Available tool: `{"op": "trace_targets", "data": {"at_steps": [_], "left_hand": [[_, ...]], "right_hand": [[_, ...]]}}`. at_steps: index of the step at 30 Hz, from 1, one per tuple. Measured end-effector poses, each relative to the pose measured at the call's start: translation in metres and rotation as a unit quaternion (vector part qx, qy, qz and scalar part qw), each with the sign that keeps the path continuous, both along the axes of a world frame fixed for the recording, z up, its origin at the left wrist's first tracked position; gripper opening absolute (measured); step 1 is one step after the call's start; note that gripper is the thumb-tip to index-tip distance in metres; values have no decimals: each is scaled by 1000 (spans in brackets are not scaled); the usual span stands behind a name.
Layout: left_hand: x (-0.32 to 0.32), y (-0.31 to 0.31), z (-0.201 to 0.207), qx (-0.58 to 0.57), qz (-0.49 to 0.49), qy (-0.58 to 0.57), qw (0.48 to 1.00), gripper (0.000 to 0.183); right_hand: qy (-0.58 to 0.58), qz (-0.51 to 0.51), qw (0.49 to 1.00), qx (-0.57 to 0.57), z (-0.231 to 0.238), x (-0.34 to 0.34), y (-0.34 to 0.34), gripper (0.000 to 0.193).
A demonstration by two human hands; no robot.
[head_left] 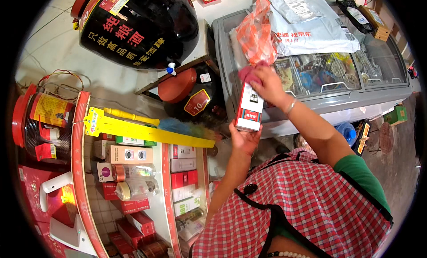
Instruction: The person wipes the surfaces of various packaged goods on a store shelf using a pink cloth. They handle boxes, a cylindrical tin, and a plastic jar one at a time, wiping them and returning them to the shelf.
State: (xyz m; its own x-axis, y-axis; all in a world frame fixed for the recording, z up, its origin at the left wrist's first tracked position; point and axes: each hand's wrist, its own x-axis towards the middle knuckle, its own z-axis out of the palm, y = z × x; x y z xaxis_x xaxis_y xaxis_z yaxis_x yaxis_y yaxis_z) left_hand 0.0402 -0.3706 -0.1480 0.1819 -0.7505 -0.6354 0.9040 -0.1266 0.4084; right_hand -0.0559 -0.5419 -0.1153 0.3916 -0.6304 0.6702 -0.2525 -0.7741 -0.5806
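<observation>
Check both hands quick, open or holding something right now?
Left hand: closed, holding the lower end of a red-and-white carton.
Right hand: closed on a dark-pink cloth at the carton's upper end.

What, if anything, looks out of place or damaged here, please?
The white parcels and crumpled orange-and-white bag lie on the glass-topped chest, partly covering it, which looks a little odd. No spill or damage shows.
</observation>
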Motion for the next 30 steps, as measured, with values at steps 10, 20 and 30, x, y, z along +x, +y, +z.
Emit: {"op": "trace_targets", "data": {"at_steps": [10,20,30], "left_hand": [[13,12,-20,-30,-16,21,999,69],[17,11,-20,-4,-2,31,1000,57],[30,13,-37,-41,-15,75,996,52]], "right_hand": [[29,130,990,-43,-14,-3,60,37],[-58,317,748,581,-10,1,-75,46],[126,256,833,474,-5,12,-79,43]]}}
